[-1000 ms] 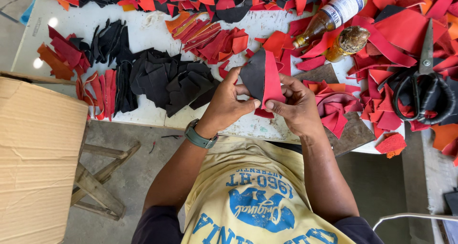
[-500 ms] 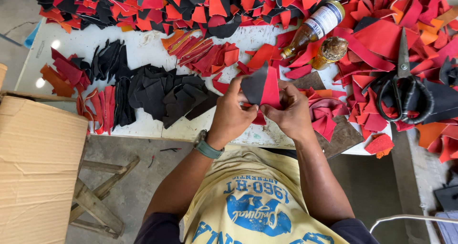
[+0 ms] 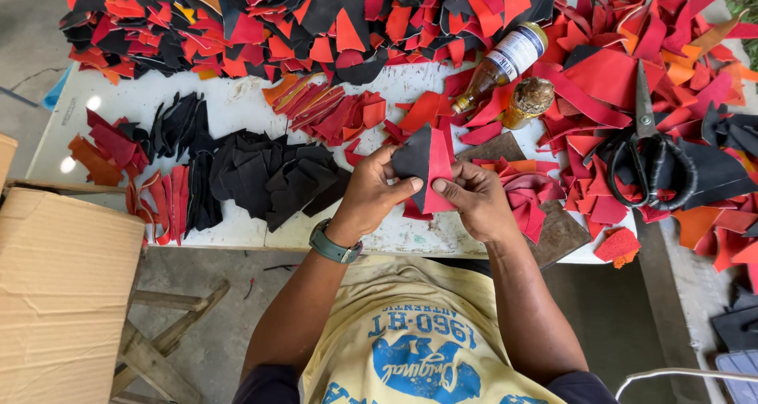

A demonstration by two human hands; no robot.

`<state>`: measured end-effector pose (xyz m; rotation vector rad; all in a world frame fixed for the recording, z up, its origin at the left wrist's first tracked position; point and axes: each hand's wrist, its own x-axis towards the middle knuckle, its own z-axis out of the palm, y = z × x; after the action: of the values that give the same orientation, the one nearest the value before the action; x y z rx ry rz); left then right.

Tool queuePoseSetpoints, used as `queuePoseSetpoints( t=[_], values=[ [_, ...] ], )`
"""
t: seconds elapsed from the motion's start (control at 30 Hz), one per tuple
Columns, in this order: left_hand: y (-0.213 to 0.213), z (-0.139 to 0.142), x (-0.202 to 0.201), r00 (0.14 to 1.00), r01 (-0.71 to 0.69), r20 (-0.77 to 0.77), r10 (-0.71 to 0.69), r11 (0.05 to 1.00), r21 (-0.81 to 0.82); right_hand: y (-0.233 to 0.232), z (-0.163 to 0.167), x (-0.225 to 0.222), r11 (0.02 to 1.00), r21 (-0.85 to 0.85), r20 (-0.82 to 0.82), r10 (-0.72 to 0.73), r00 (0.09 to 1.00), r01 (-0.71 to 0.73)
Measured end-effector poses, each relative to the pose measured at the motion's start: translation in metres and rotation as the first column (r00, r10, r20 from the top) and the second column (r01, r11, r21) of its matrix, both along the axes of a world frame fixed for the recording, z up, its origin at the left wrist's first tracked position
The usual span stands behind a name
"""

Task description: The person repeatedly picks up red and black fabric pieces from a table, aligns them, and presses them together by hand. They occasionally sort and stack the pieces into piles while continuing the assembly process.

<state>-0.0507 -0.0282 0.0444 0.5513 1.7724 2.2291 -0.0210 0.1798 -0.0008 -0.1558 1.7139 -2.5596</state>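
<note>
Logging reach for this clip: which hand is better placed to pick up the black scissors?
Right, probably. The black scissors lie on the red scraps to the right of the right hand; the left hand would have to cross over the black-and-red piece both hold.

Leather craft workshop: cut scraps (image 3: 316, 25) heaped on worktable (image 3: 237, 96), w/ big shears (image 3: 649, 155).

My left hand (image 3: 371, 195) and right hand (image 3: 474, 202) hold two pieces (image 3: 425, 167) over the table (image 3: 237, 230). Scissors (image 3: 649, 155) lie right, a bottle (image 3: 501, 64) behind, a cardboard box (image 3: 63, 293) left.
</note>
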Motion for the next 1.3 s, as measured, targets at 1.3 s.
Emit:
queuePoseSetpoints(
  t=[1.3],
  values=[
    [-0.035,0.008,0.010,0.993,-0.006,-0.116,-0.021,0.974,-0.229,-0.027,0.008,0.010,0.992,0.127,-0.114,-0.006,0.993,0.021]
  ],
)
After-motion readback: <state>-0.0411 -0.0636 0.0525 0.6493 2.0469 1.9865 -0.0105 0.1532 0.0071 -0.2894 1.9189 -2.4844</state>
